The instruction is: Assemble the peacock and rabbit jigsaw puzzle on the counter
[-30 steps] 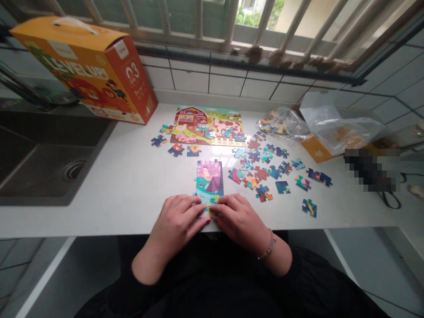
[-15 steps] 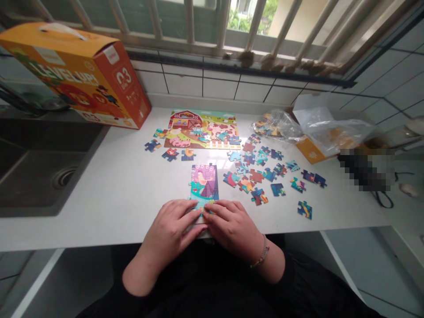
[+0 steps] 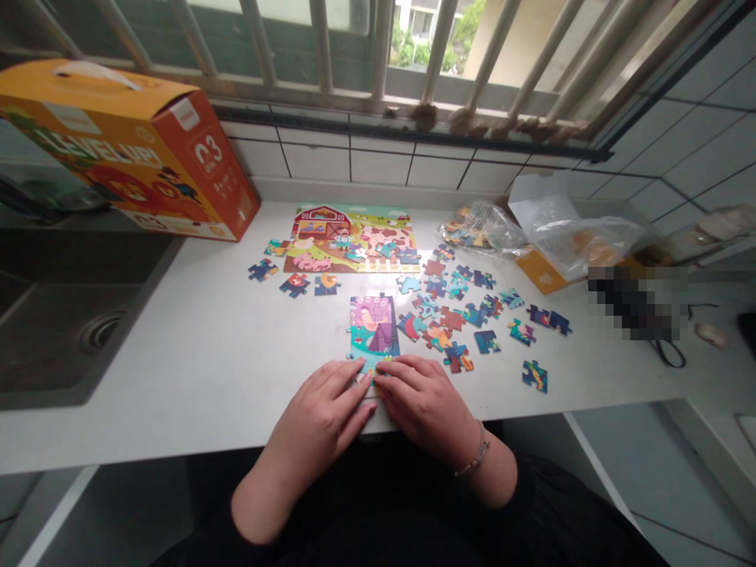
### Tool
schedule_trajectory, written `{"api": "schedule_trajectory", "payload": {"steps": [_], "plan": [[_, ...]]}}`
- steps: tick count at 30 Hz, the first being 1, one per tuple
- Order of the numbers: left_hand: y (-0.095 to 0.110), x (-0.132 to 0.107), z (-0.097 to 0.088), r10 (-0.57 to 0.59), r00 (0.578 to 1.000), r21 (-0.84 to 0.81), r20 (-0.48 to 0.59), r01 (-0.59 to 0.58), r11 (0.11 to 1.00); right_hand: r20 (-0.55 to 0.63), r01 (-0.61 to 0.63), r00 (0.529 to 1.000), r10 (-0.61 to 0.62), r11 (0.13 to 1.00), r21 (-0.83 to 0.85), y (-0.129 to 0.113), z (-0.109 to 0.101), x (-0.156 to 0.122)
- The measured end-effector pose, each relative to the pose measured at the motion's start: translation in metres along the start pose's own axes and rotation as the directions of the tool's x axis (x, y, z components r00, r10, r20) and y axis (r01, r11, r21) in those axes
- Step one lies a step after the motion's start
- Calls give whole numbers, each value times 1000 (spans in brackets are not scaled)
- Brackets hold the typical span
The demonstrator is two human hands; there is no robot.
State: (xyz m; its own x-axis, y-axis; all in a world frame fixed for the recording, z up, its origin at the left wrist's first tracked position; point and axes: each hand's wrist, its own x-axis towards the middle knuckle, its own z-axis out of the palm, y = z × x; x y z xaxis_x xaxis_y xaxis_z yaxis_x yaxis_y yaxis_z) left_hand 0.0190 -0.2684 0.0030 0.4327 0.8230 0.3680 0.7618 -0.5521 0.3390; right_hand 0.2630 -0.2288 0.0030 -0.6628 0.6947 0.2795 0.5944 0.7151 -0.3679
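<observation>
A partly joined jigsaw puzzle with a purple and pink peacock lies on the white counter before me. At its lower left, my left hand is closed, its fingertips pressed on the bottom pieces and its thumb near the lower edge. My right hand, a bracelet on its wrist, presses its bent fingers on the lower right of the same puzzle. Both hands cover part of the bottom row. Loose puzzle pieces lie scattered to the right, and several more, including a red and blue piece, lie to the upper left.
Behind the puzzle lies a farm picture board with a few pieces on it. An orange box stands at the back left beside a sink. A clear bag of pieces and an opened carton are at the back right.
The view has shifted slightly, so the counter's contents appear a little displaced. Both hands stay at the puzzle's lower edge, fingers only slightly moved.
</observation>
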Motion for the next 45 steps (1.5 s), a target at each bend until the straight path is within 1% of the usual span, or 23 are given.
{"api": "schedule_trajectory", "payload": {"steps": [4,6,7,9,11,12,14,17,22,25,30,34,36,41,45], "plan": [[3,3,4,2,1000,32,-17,-2,999,-39,-20,999,20,1000,5,3,-1,-3],[3,2,4,5,1000,33,-29,-4,999,-96,-76,993,75,997,-7,8,-5,-5],[2,1,4,5,999,25,-39,-4,1000,-132,-132,983,128,991,-23,13,-7,-7],[2,-1,5,-2,998,0,-69,2,1000,-206,-293,940,272,953,-81,24,-13,-10],[1,-2,5,-8,996,-19,-92,7,1000,-248,-452,879,408,879,-154,37,-19,-14],[1,-2,5,-7,995,-21,-96,5,1000,-255,-506,853,456,843,-184,42,-22,-15],[1,-2,5,-3,995,-17,-97,2,1000,-249,-553,828,502,805,-215,51,-25,-18],[2,-2,5,-28,994,-16,-105,26,1000,-239,-549,831,502,808,-213,57,-26,-19],[2,-3,6,-155,972,40,-178,165,985,-250,-544,831,497,818,-184,63,-26,-17],[1,-4,8,-192,962,61,-194,207,976,-240,-541,832,500,827,-151,69,-26,-17],[-1,-2,10,-181,971,51,-158,191,980,-233,-531,836,497,840,-111,73,-29,-19],[-1,0,9,-168,979,62,-116,176,982,-243,-530,830,502,846,-61,71,-31,-19],[-2,-1,10,-161,980,69,-113,170,983,-237,-532,827,509,845,-42,69,-31,-19],[-4,-1,10,-144,983,79,-111,154,985,-195,-472,868,457,881,-38,64,-31,-15],[-3,0,7,-100,993,93,-61,105,990,-144,-442,891,430,895,-57,62,-30,-14]]}}
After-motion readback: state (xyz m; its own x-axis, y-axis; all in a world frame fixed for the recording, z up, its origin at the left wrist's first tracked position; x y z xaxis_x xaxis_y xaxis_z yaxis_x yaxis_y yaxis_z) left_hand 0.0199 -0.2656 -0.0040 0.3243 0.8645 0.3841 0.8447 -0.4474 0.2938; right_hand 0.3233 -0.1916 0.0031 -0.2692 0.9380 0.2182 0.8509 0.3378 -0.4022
